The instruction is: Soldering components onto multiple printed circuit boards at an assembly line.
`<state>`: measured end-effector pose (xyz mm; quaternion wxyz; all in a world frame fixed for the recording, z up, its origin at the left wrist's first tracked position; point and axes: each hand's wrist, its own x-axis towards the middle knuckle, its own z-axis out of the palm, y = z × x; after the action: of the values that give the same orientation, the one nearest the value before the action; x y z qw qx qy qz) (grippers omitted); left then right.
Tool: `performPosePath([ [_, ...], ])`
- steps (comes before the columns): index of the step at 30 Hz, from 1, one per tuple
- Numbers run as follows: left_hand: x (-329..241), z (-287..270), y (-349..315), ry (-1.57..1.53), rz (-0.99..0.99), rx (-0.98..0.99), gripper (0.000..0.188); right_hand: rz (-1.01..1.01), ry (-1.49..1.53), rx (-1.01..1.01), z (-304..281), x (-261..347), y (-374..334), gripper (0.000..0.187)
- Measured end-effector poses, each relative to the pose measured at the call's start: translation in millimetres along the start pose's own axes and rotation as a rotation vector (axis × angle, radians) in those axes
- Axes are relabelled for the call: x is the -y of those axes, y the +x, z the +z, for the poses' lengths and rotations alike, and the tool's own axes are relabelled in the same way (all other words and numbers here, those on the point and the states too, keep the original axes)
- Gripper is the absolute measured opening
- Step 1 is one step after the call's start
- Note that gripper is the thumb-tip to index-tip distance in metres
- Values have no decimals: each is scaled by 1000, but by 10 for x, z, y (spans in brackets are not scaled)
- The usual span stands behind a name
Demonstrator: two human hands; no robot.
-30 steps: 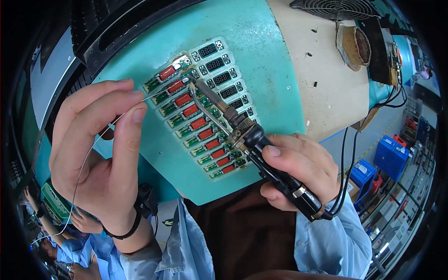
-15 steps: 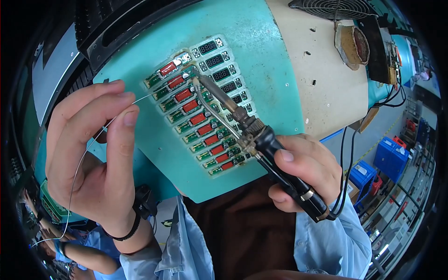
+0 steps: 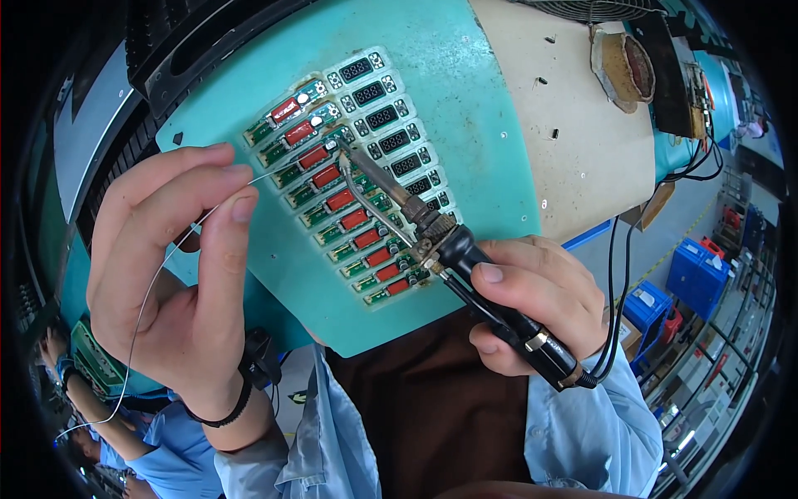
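Between the thumb and fingers of my left hand is a thin solder wire, its free end reaching over a panel of small circuit boards. My right hand is wrapped round the black handle of a soldering iron with a bent metal tube along its shaft. The iron's tip and the wire's end come close together at the third board from the top; whether they touch is too small to tell. Each visible row has a red component and a dark digit display, some hidden behind the iron.
The panel lies on a teal sheet, beside a beige surface with small dark bits and a cut-open brown container. Black cables trail from the iron. Blue bins stand at right; another person's arm is at lower left.
The panel has shifted slightly up and left in view. Relative to it, the iron's tip and solder wire have moved from the second board down to the third. Both grips stay the same.
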<state>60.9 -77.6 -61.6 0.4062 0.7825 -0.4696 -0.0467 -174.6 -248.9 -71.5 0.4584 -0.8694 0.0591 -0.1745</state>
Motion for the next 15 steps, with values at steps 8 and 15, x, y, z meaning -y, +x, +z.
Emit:
performPosePath([
  [8,5,27,21,-3,-27,7,14,16,-7,13,-5,5,39,48],
  [15,-5,49,44,5,-27,27,14,8,-6,-15,21,-5,37,48],
])
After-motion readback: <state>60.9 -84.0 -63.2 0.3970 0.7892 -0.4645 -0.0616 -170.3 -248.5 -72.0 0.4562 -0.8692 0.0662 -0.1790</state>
